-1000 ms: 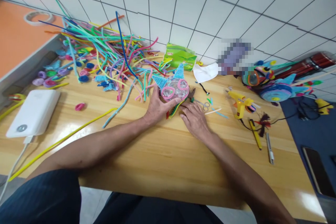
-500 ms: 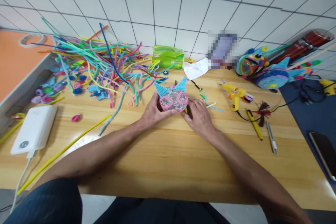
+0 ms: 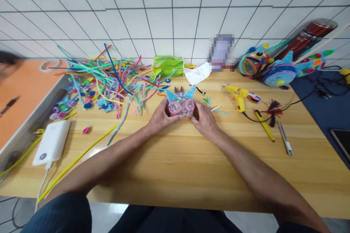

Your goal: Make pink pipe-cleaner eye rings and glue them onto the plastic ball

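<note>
Between my two hands, near the middle of the wooden table, is a round pipe-cleaner animal head [image 3: 181, 106] with two blue pointed ears, two pink eye rings and a shiny grey face. My left hand [image 3: 161, 117] wraps around its left side, thumb along the lower edge. On the opposite side my right hand [image 3: 204, 119] grips the edge with curled fingers. The back of the head and most fingertips are hidden. Short blue pipe-cleaner scraps [image 3: 221, 111] lie just right of my right hand.
Left stand a heap of pipe cleaners [image 3: 109, 76], a white power bank [image 3: 51, 142] and a long yellow pipe cleaner [image 3: 79, 160]. Right lie a yellow glue gun [image 3: 238, 98], a yellow cutter [image 3: 264, 125] and a pen-like tool [image 3: 284, 138]. A green tissue pack [image 3: 168, 66] sits behind.
The camera view has tilted upward and shifted, so more wall and the left orange table show. My right hand has closed in on the head's right side. The head stays between both hands.
</note>
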`<action>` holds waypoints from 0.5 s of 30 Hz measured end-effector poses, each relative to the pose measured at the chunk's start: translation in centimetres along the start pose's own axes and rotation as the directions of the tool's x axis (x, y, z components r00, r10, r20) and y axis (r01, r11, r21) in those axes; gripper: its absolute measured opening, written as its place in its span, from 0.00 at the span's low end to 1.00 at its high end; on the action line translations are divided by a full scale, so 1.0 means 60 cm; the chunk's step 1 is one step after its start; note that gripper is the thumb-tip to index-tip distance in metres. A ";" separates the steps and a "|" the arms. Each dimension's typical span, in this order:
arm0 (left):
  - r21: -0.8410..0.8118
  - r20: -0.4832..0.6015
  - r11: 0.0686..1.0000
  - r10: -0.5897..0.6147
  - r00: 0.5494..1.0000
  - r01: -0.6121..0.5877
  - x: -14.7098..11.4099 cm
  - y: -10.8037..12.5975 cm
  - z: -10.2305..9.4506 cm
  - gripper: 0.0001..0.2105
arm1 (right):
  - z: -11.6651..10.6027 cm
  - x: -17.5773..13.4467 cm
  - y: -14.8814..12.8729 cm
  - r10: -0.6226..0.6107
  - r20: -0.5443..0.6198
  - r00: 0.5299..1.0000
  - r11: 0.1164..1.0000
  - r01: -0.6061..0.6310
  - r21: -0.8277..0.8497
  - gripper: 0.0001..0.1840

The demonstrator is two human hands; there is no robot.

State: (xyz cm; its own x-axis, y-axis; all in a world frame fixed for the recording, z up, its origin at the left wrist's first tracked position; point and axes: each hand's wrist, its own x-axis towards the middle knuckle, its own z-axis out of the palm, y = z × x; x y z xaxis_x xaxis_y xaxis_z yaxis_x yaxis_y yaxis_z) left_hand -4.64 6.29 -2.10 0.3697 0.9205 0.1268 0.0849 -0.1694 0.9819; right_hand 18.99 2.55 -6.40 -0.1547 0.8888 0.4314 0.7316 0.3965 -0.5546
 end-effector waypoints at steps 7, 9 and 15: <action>-0.032 0.096 0.999 0.005 0.995 -0.002 0.021 -0.001 -0.015 0.38 | -0.005 -0.007 0.002 0.012 -0.016 1.000 0.998 -0.011 0.058 0.40; -0.068 0.092 0.998 -0.006 0.996 0.012 0.020 -0.007 -0.015 0.40 | -0.007 -0.008 0.004 0.010 -0.020 1.000 0.998 -0.008 0.062 0.39; -0.094 0.084 0.996 0.008 0.996 0.000 0.010 -0.032 -0.012 0.41 | -0.013 -0.011 0.002 -0.003 -0.045 0.999 0.999 0.005 0.033 0.37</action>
State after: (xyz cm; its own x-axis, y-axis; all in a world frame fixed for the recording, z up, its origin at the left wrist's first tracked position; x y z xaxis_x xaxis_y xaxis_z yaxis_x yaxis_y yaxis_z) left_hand -5.25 7.44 -3.82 0.4465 0.8864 0.1220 -0.0020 -0.1354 0.9908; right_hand 19.70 1.86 -6.22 -0.1272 0.8762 0.4649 0.7082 0.4084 -0.5759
